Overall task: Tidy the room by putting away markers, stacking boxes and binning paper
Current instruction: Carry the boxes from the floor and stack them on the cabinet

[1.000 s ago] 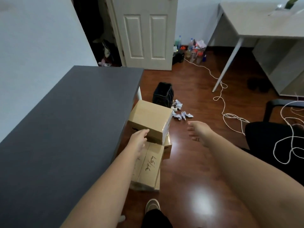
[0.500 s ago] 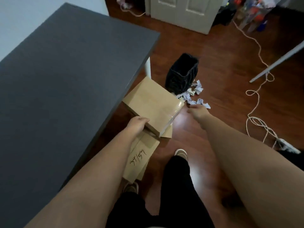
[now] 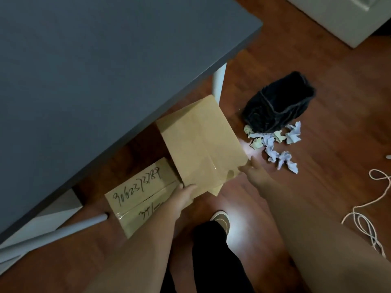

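Note:
A plain cardboard box (image 3: 198,142) sits on the floor beside the dark table, over a smaller box whose corner (image 3: 215,190) shows beneath it. My left hand (image 3: 182,196) grips its near left corner. My right hand (image 3: 252,171) presses against its near right corner. To the left lies a flat box with handwritten numbers (image 3: 139,193). Several crumpled paper balls (image 3: 275,144) are scattered in front of a black bin (image 3: 277,102).
The dark grey tabletop (image 3: 105,70) overhangs the boxes; its white leg (image 3: 219,81) stands behind the plain box. A white cord (image 3: 364,218) loops on the wooden floor at right. My shoe (image 3: 221,218) is below the boxes. White furniture (image 3: 342,20) stands top right.
My head has tilted down and come closer. My right hand has moved from the air to the box's right corner. The left hand stays on the box.

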